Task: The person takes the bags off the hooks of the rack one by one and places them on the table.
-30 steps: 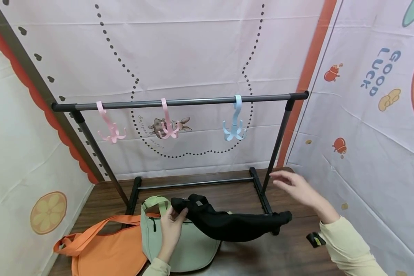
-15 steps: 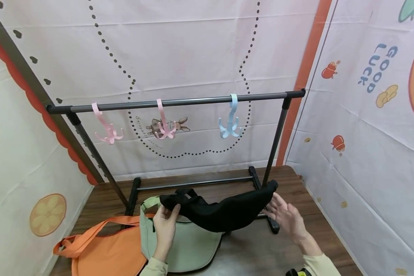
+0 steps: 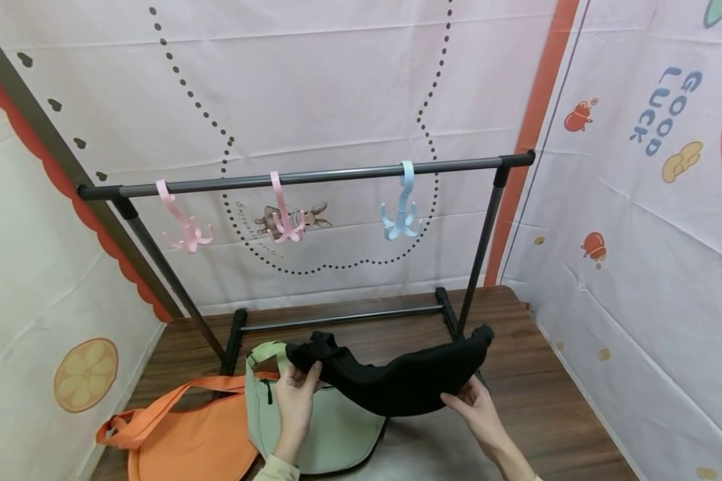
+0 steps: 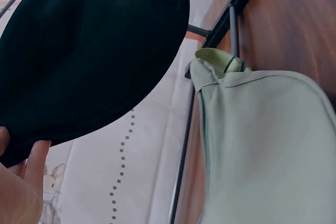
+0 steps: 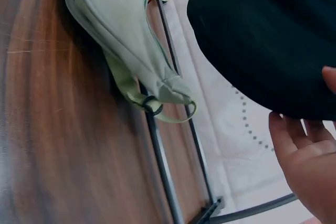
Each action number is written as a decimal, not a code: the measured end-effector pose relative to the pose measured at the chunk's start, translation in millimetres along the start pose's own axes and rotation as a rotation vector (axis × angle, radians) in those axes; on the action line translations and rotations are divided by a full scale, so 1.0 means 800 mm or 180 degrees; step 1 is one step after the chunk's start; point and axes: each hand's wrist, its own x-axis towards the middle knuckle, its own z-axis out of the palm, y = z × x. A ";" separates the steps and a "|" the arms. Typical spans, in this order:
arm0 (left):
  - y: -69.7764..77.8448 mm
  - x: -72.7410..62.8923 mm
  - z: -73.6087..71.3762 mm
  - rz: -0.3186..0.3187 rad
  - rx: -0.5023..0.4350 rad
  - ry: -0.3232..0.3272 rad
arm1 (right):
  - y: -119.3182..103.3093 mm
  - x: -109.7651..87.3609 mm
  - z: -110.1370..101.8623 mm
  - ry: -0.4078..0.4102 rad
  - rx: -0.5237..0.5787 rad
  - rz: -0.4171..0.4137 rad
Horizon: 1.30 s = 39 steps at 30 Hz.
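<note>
A black crescent-shaped bag (image 3: 397, 382) is held up above the table by its two ends. My left hand (image 3: 295, 404) pinches its left end, thumb in front. Near the right end, my right hand (image 3: 480, 415) grips it between thumb and fingers. In the right wrist view, the fingertips lie along the lower edge of the black bag (image 5: 262, 40). Behind and below it, a sage-green bag (image 3: 331, 434) lies on the table, partly covered by the left hand. An orange bag (image 3: 189, 434) with its strap looped on top overlaps the green one's left side.
A black rack (image 3: 337, 178) stands at the back of the table (image 3: 541, 401). From its bar hang two pink hooks (image 3: 186, 230) (image 3: 287, 224) and a blue hook (image 3: 402, 217). Printed cloth walls close in the back and both sides.
My right hand has come in from the right, moved left and down, and taken hold of the black bag's right end. That end has risen. The left hand keeps its grip.
</note>
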 end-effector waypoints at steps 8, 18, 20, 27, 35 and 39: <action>-0.010 -0.011 0.008 -0.0364 -0.0231 -0.0099 | 0.014 -0.009 -0.009 0.0376 0.0171 0.0026; -0.041 -0.026 0.047 -0.0328 -0.0222 -0.0448 | 0.033 -0.004 -0.043 0.0520 0.0166 0.0259; -0.049 -0.029 0.055 -0.0344 -0.0192 -0.0554 | 0.037 -0.003 -0.050 0.0581 0.0160 0.0315; -0.064 -0.026 0.074 -0.0502 -0.0304 -0.0906 | 0.052 -0.001 -0.075 0.0749 0.0319 0.0552; -0.076 -0.020 0.093 -0.0602 -0.0203 -0.1050 | 0.059 0.009 -0.092 0.0865 0.0380 0.0748; -0.080 -0.016 0.100 -0.0626 -0.0248 -0.1119 | 0.062 0.019 -0.098 0.0863 0.0293 0.0766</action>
